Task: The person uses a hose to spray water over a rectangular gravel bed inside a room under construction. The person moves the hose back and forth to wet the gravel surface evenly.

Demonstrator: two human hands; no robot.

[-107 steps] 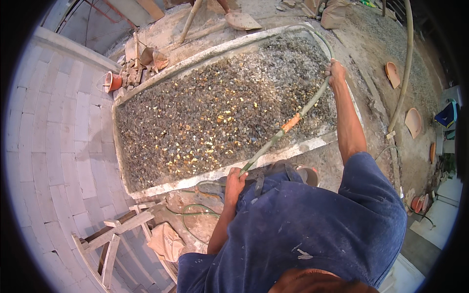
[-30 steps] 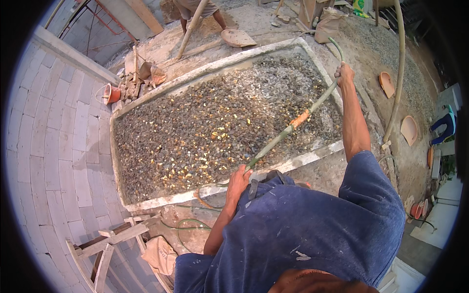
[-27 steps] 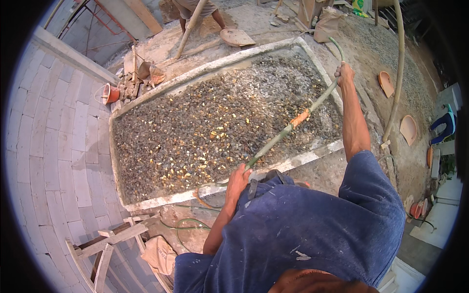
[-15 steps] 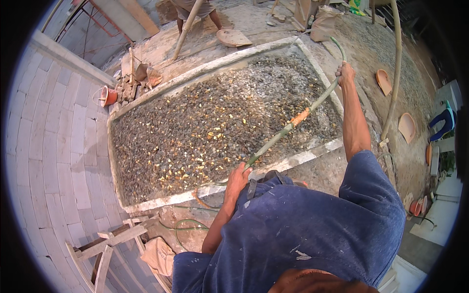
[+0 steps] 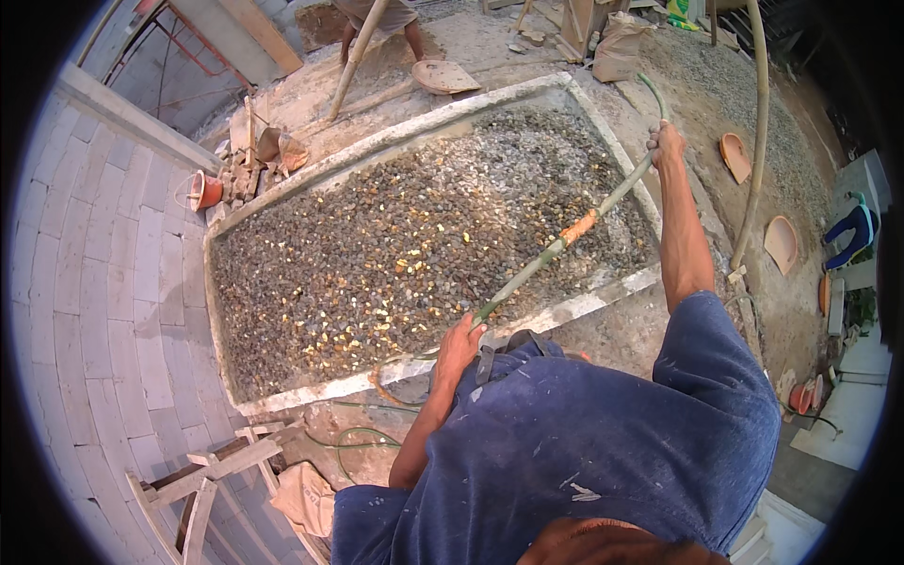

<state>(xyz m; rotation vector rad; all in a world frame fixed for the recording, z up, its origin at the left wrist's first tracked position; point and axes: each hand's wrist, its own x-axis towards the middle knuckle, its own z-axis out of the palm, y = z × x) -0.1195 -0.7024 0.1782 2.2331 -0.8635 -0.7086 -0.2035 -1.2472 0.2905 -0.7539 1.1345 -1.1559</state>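
Clock: 12 at the top of the view, centre mid-picture
Green hose [image 5: 524, 276]: gripped two-handed, slants from 6 to 2 o'clock over the gravel [image 5: 377, 254]; can't tell if it touches the stones
Orange wrap [image 5: 579, 227]: around the hose, between the hands, 2 o'clock
Right hand [image 5: 667, 143]: 2 o'clock, arm extended; fingers curled tight round the hose, short free end bends toward 1
Left hand [image 5: 457, 344]: 6 o'clock, near the person's waist; fingers wrapped on the hose, fingertips partly hidden
Basin [image 5: 334, 388]: pale rim, gravel inside; hose crosses its near edge beside the left hand
Red bucket [image 5: 204, 191]: 10 o'clock, outside the basin
Wooden trestle [image 5: 217, 468]: 8 o'clock
Brown sack [image 5: 308, 499]: 7 o'clock, beside the trestle
Pole [image 5: 757, 151]: 2 o'clock, between two tan pans [image 5: 782, 245] and the basin at its lower part
Co-worker [image 5: 381, 17]: between 11 and 12, cut off by the top edge
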